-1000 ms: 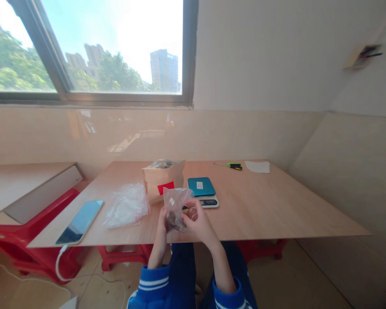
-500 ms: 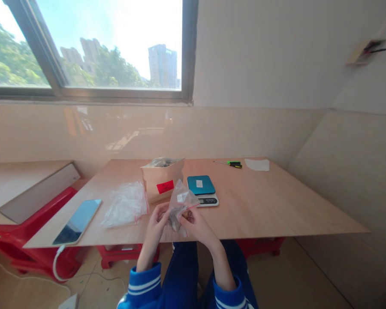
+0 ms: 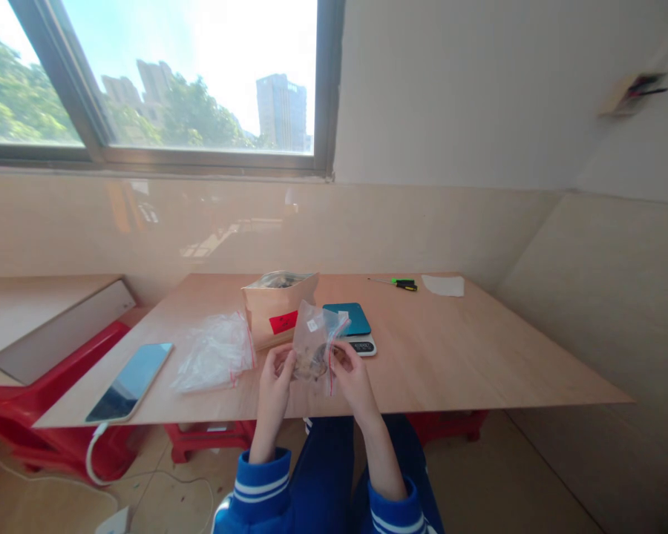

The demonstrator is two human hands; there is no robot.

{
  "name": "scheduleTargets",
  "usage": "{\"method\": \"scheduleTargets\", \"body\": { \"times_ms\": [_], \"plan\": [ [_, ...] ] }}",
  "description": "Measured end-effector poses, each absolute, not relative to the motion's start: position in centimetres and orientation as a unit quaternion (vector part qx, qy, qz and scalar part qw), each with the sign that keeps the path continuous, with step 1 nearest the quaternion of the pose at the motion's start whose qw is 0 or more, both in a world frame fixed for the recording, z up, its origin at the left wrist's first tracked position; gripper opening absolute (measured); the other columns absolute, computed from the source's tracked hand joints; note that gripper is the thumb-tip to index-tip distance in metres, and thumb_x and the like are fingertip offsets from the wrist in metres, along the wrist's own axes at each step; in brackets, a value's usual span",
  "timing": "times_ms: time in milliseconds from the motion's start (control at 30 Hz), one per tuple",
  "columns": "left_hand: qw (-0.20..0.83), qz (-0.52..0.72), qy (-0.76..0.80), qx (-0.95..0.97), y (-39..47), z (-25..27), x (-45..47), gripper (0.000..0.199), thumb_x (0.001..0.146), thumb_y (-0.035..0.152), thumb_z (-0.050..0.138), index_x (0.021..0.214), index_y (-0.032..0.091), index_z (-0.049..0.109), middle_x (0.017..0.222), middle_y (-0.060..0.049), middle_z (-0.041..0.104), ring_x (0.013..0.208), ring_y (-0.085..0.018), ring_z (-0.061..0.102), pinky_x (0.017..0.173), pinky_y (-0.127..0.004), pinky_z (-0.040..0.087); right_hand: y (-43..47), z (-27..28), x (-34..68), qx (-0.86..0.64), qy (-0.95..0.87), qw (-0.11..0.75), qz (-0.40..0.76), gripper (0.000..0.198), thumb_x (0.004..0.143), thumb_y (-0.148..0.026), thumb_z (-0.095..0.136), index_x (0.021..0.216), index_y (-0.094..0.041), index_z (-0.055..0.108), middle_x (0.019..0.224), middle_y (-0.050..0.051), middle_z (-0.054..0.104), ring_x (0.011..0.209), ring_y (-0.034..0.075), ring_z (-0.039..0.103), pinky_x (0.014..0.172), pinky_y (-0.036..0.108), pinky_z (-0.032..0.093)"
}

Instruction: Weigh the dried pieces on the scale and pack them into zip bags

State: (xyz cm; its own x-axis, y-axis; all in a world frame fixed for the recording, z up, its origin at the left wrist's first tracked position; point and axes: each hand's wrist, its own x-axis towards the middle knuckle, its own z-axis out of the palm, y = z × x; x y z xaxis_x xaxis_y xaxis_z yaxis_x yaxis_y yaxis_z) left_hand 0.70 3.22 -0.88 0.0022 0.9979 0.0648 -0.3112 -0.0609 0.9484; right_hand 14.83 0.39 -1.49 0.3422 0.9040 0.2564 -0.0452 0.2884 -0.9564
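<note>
A clear zip-lock bag [image 3: 313,337] with a small white label and a red seal line is held up between both hands, over the table's front part. Brownish bits, too small to name, lie inside it. My left hand [image 3: 278,365] pinches the bag's left side. My right hand [image 3: 349,367] is closed on its right side, by the red seal line. Just behind the bag stands an open kraft paper pouch [image 3: 267,308] with a red label. A kitchen scale [image 3: 359,320] with a teal top is partly hidden by the bag.
Left of the pouch lies a pile of clear zip-lock bags [image 3: 214,356]. A phone [image 3: 129,382] with a white cable rests at the table's left edge. Farther back are screwdrivers [image 3: 404,284] and a white paper sheet [image 3: 444,286]. Red stools [image 3: 208,439] stand below.
The held bag has turned, its red seal line now upright on the right side instead of slanting across. My right hand has shifted slightly right and up, away from the left.
</note>
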Motion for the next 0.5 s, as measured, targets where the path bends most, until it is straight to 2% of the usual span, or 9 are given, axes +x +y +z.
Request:
{"method": "scheduleTargets", "body": {
  "times_ms": [200,333,500],
  "plan": [
    [0.65,0.59,0.376,0.297,3.3,-1.9,2.4,0.05,0.059,0.04,0.082,0.097,0.015,0.064,0.093,-0.008,0.07,0.076,-0.017,0.065,0.065,-0.027,0.049,0.1,-0.4,14.8,-0.495,-0.378,0.718,0.312,0.036,0.077,-0.049,0.069,0.097,-0.02,0.066,0.096,0.008,0.071,0.089,0.022,0.066,0.076,0.034,0.053],
    [0.686,0.585,0.362,0.235,3.2,-2.3,3.4,0.039,0.062,0.027,0.081,0.096,0.016,0.065,0.092,-0.006,0.071,0.075,-0.016,0.066,0.068,-0.028,0.05,0.4,-0.2,15.2,-0.522,-0.343,0.734,0.267,0.039,0.08,-0.05,0.064,0.103,-0.018,0.063,0.099,0.01,0.071,0.088,0.023,0.067,0.077,0.036,0.053],
    [0.683,0.604,0.36,0.195,3.3,-2.8,3.9,0.024,0.069,0.018,0.072,0.092,0.016,0.066,0.087,-0.007,0.072,0.07,-0.014,0.066,0.067,-0.027,0.05,1.7,2.4,15.2,-0.53,-0.344,0.753,0.186,0.037,0.083,-0.048,0.06,0.105,-0.019,0.062,0.106,0.012,0.068,0.095,0.024,0.064,0.085,0.039,0.051]
  ]
}}
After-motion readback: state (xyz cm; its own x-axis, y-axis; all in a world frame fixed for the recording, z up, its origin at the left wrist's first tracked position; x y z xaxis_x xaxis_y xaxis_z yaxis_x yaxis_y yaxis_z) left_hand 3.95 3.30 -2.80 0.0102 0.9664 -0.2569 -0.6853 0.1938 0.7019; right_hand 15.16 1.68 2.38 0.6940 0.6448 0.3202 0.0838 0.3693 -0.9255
